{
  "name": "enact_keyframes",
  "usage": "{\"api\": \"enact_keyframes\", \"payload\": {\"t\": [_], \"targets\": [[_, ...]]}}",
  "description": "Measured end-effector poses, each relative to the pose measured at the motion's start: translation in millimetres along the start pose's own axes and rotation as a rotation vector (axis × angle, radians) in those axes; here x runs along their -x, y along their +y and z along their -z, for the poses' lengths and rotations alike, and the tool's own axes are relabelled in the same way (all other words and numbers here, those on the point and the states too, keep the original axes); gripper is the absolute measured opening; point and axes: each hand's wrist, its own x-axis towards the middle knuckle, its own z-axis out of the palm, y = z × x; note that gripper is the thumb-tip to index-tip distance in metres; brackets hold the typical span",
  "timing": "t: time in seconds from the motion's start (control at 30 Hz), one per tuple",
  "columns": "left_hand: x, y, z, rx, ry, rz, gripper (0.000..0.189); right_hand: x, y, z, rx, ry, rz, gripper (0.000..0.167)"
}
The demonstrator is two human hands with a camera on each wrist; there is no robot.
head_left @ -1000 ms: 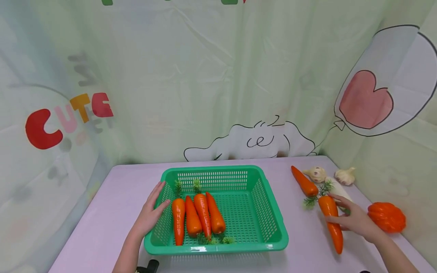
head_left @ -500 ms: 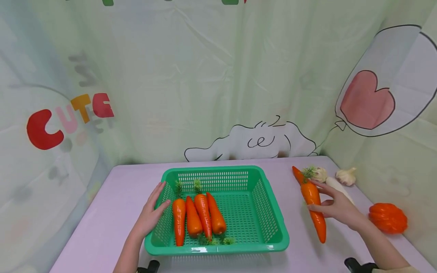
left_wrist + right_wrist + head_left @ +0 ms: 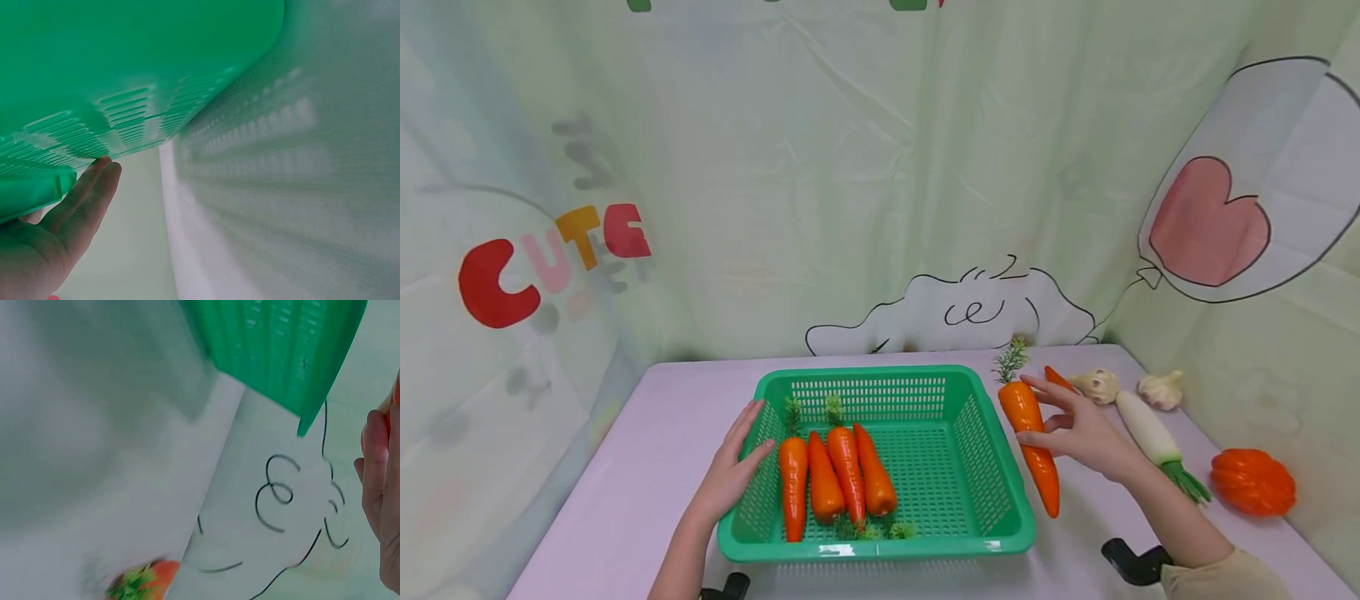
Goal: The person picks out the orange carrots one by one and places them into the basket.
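Note:
My right hand (image 3: 1078,429) pinches an orange carrot (image 3: 1032,446) with a green leafy top, beside the right rim of the green plastic basket (image 3: 880,546). The carrot tilts, leafy end away from me, and overlaps the basket's edge in the head view. In the right wrist view, the fingers (image 3: 378,469) show at the right edge with a sliver of orange. My left hand (image 3: 733,467) rests against the basket's left side, fingers straight; the left wrist view shows its fingers (image 3: 87,200) along the slotted wall. Several carrots (image 3: 826,487) lie in the basket's left half.
Right of the basket, another carrot (image 3: 1056,377) is partly hidden behind my right hand. Near it lie two garlic bulbs (image 3: 1161,389), a white radish (image 3: 1150,429) with green stems, and an orange-red ribbed pumpkin (image 3: 1253,482). A printed curtain (image 3: 737,208) hangs behind the table.
My right hand has carried the carrot left from beside the radish to the basket's right rim, uncovering the radish. The left hand and basket have stayed in place.

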Motion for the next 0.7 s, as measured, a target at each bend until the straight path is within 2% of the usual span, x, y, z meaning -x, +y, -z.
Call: {"api": "enact_keyframes", "payload": {"t": [0.17, 0.4, 0.7], "targets": [[0.2, 0.6, -0.5, 0.007, 0.003, 0.001, 0.060, -10.3, -13, -14, -0.050, -0.037, 0.011, 0.075], [0.7, 1.9, 0.0, 0.008, 0.008, 0.002, 0.059, -25.5, -18, -39, -0.126, -0.102, 0.032, 0.075], [0.0, 0.1, -0.4, 0.016, 0.007, 0.003, 0.059, -38.1, -16, -74, -0.110, -0.142, 0.030, 0.076]]}}
